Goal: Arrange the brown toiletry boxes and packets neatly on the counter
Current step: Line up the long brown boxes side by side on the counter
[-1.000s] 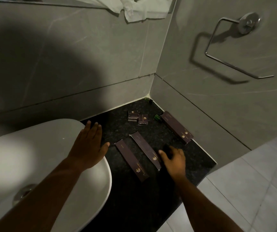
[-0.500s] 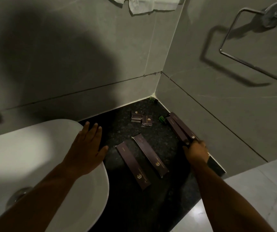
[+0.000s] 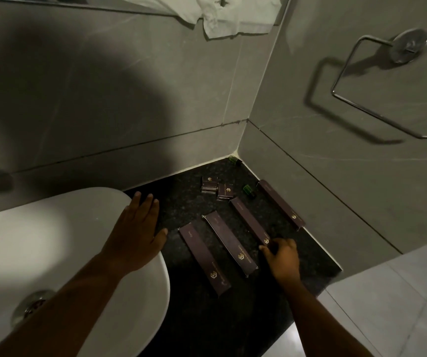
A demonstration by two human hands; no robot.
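— On the dark counter (image 3: 202, 320), what's laid out?

— Four long brown boxes lie slanted side by side: one (image 3: 204, 258) nearest the basin (image 3: 140, 300), the next (image 3: 229, 242), a third (image 3: 249, 220), and a fourth (image 3: 282, 204) along the wall. Two small packets (image 3: 217, 188) sit behind them.

— And your hands?

— My left hand (image 3: 136, 233) lies flat, fingers spread, on the basin rim. My right hand (image 3: 282, 258) pinches the third box's near end.

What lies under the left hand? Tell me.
The left hand lies flat on the white basin's rim, fingertips reaching over the black counter. The rim beneath the palm is hidden.
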